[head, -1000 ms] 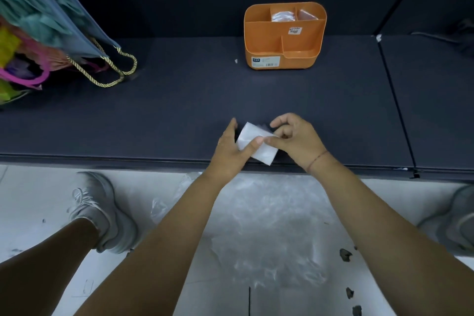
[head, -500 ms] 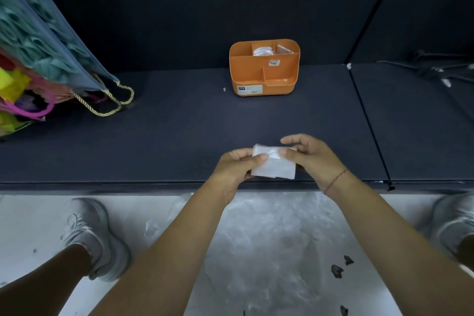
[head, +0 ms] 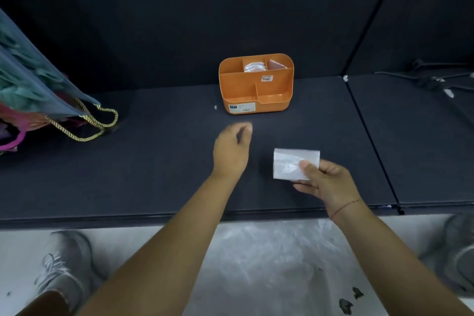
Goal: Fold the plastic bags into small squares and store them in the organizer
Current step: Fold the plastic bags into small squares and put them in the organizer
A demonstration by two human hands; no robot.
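Note:
A clear plastic bag folded into a small rectangle (head: 292, 163) is pinched at its lower right corner by my right hand (head: 327, 182), held just above the dark mat. My left hand (head: 232, 147) hovers in front of the orange organizer (head: 239, 87), fingers loosely apart, holding nothing; it is blurred. The organizer stands at the back of the mat, and two of its rear compartments hold folded bags (head: 254, 67). Its front compartments look empty.
A dark mat (head: 154, 161) covers the low platform. A fabric tote with gold rope handles (head: 84, 120) lies at the left. Loose clear plastic bags (head: 269, 259) lie on the white floor between my shoes (head: 64, 261). Hangers (head: 436, 79) rest at far right.
My left hand let go of the folded bag and moved forward toward the organizer. My right hand keeps the bag and has shifted right. The camera tilted up.

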